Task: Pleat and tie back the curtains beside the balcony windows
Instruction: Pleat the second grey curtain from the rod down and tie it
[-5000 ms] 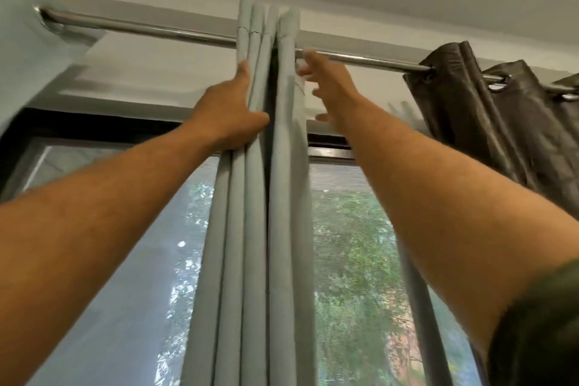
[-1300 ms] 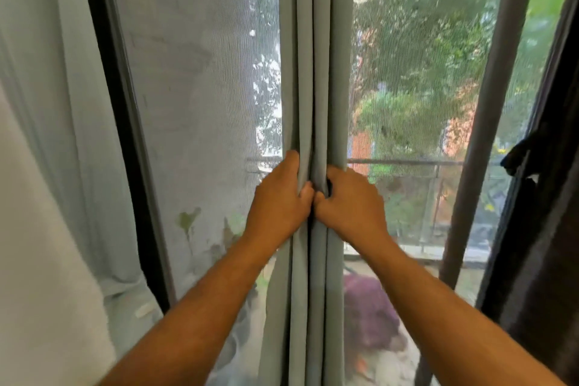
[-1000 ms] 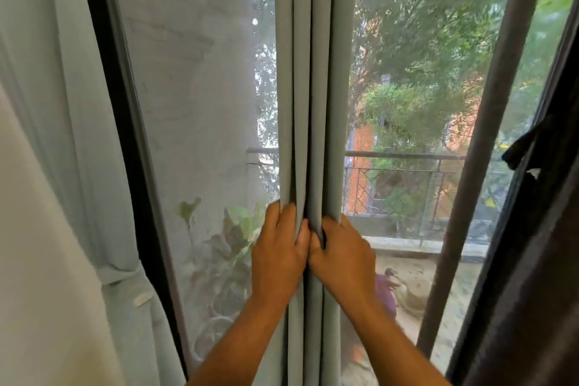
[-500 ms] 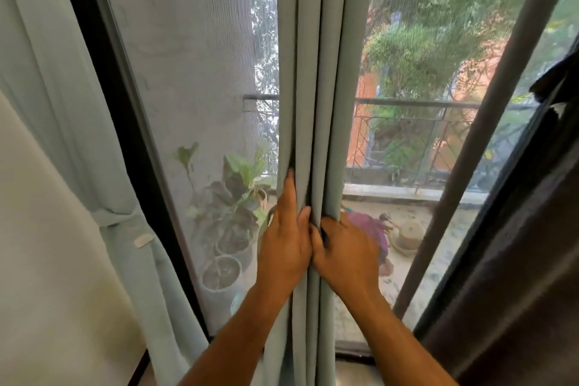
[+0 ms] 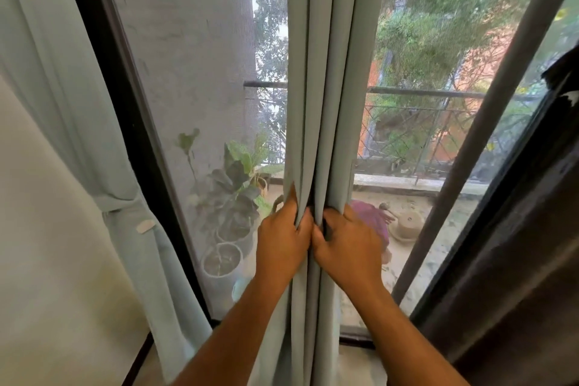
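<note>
The left hand (image 5: 283, 241) grips the left side of the pale grey-green pleated fabric curtain (image 5: 324, 72), with its fingers curled into the folds and the thumb lying up along the cloth. The right hand (image 5: 347, 244) grips the right side of the same bundle, its fingers tucked between the pleats. The two hands touch each other at the knuckles and press the folds together. This curtain hangs straight in the middle of the window, in front of the grey mesh screen (image 5: 194, 56).

At the left edge of the window a second pale grey-green curtain (image 5: 94, 135) is gathered by a matching fabric tie-back band (image 5: 125, 207), beside the black window frame (image 5: 125, 122). At the right edge hangs a dark brown curtain (image 5: 517, 276). Behind the screen, potted green plants (image 5: 232, 185) stand on the balcony floor, near a metal railing (image 5: 423, 92).
</note>
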